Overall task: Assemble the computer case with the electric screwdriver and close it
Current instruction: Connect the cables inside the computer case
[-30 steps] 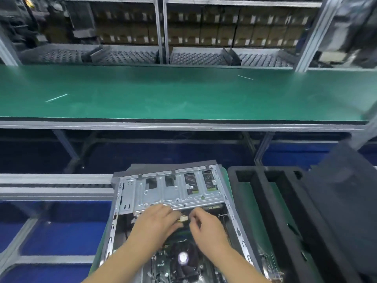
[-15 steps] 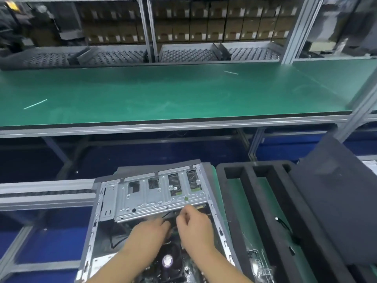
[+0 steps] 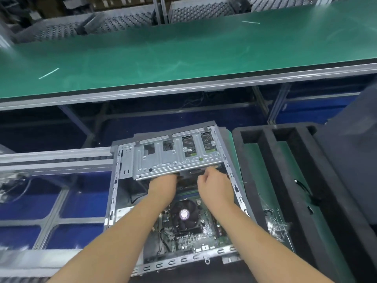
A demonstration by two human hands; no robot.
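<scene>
The open computer case lies flat in front of me, with its motherboard and black CPU fan exposed. A silver drive cage spans its far end. My left hand reaches under the near edge of the cage, and its fingers are hidden there. My right hand is curled beside it, thumb and forefinger pinching a small cable connector at the cage's edge. No electric screwdriver is in view.
A black foam tray stands right of the case, with a clear bag of small parts in it. A green conveyor belt runs across beyond a gap. A metal rail lies to the left.
My head has tilted down, so more of the case shows. Both hands have pushed further in toward the cage's edge, and the left fingers have gone under it.
</scene>
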